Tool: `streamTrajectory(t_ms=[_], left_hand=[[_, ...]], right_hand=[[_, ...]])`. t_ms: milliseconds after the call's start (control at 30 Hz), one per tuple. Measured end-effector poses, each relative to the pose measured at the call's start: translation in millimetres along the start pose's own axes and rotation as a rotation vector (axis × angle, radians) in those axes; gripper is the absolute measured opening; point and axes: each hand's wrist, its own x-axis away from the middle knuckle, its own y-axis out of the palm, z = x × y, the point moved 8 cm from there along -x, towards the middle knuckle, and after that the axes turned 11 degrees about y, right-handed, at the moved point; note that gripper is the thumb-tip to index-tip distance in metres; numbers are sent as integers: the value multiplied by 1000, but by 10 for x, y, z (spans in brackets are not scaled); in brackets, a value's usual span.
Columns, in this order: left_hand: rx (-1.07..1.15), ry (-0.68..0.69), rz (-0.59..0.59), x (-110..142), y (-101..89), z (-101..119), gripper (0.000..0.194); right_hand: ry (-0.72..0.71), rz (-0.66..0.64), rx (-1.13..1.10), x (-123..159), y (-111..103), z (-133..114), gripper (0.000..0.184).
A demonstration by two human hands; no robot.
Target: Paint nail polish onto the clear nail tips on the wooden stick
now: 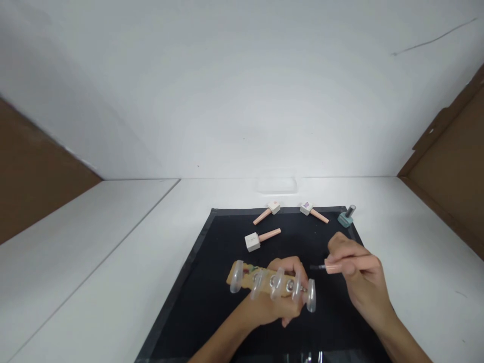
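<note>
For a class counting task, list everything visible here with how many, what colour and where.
Mat: one, black, on the table
Table: one, white, under the mat
Bottles: three, white with peach caps, two by mat's far edge, one nearer
Small bottle: one, teal, grey cap, far right corner
Tray: one, clear, beyond mat
Strip: one, tan, left hand
Nail tips: five, clear, along strip
Brush: one, peach handle, dark tip, right hand
Wall: one, white, behind
Panels: two, brown, either side
Hands: two, bare, lower centre and right

Bright overhead light, soft focus, wide-angle edge stretch
</note>
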Motion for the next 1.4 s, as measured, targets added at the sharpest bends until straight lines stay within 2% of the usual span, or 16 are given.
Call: streamTrajectory(t_ms=[100, 200, 367, 467, 667, 900, 1100, 1267, 1400], left_hand=[[19, 6, -22, 4, 12, 4, 32], [4, 6, -19, 4, 10, 8, 34], [0, -14, 5, 2, -7, -32, 36], [-10, -30, 13, 5, -16, -43, 33], [-21, -38, 15, 24, 5, 20, 36], [-15, -37, 21, 78, 20, 120, 33], [-33, -38, 22, 115, 14, 259, 34], [-61, -15, 18, 118, 32, 384, 29], [-44, -2, 22, 109, 51, 435, 23]], right_hand=[[-32, -49, -43, 4, 46, -44, 33], [28, -69, 7, -4, 84, -24, 39], [91, 162, -29, 22, -142, 70, 28], [112, 223, -37, 43, -229, 126, 25], [158, 116, 25, 21, -154, 82, 12], [190, 131, 57, 31, -88, -30, 14], [60, 158, 44, -4, -52, -242, 16], [-19, 39, 44, -66, 71, -490, 17], [-122, -112, 78, -83, 204, -639, 17]])
